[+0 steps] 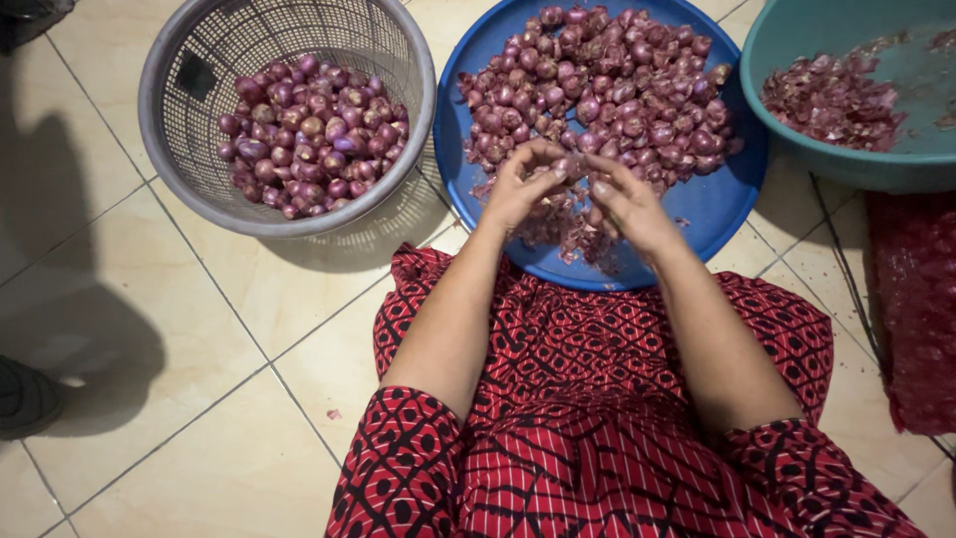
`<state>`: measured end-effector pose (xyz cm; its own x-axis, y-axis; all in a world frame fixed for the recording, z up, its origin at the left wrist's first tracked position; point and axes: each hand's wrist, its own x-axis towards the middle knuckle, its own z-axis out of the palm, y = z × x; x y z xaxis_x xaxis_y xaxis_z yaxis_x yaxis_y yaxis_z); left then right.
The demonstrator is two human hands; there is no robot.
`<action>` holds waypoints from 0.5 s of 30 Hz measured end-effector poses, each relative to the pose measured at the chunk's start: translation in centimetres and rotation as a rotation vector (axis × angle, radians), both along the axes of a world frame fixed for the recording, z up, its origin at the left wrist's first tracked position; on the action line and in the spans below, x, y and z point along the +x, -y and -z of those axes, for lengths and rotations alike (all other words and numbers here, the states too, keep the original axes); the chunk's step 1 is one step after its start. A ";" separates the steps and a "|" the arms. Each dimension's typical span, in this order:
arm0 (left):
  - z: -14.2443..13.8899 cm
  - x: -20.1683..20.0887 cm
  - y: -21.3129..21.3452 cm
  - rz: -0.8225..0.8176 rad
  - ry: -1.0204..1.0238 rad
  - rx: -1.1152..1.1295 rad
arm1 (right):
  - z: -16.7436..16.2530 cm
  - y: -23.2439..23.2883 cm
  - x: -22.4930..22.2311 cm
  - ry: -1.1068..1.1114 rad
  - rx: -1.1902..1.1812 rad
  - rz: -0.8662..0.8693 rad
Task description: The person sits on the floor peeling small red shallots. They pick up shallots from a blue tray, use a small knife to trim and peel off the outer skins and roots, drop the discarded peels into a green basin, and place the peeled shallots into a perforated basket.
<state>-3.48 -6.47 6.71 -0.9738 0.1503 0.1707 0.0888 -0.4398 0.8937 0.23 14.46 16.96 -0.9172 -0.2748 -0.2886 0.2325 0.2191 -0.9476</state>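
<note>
Your left hand (520,184) and right hand (625,204) pinch one small shallot (576,167) between their fingertips over the blue tray's (719,204) near edge, the unpeeled heap (607,90) lying at twelve o'clock, equally near both.

Teal tub (797,130) of peels – red mesh sack (916,309) beside it.

basket (169,130) left, basin (787,45) right, floor (149,299) open

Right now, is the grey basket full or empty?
Partly full: the grey basket holds shallots only across its bottom, with bare mesh wall above.
</note>
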 end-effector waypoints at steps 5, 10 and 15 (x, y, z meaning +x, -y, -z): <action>0.1 -0.1 0.2 -0.053 0.011 0.038 | 2.9 -0.1 -1.3 -0.199 -0.017 -0.061; 2.0 -1.0 0.9 -0.196 0.282 0.123 | 7.2 -0.9 -4.7 -0.185 0.393 0.048; 4.3 -2.3 0.4 -0.290 0.235 -0.164 | 11.2 1.7 -6.3 -0.594 0.822 -0.070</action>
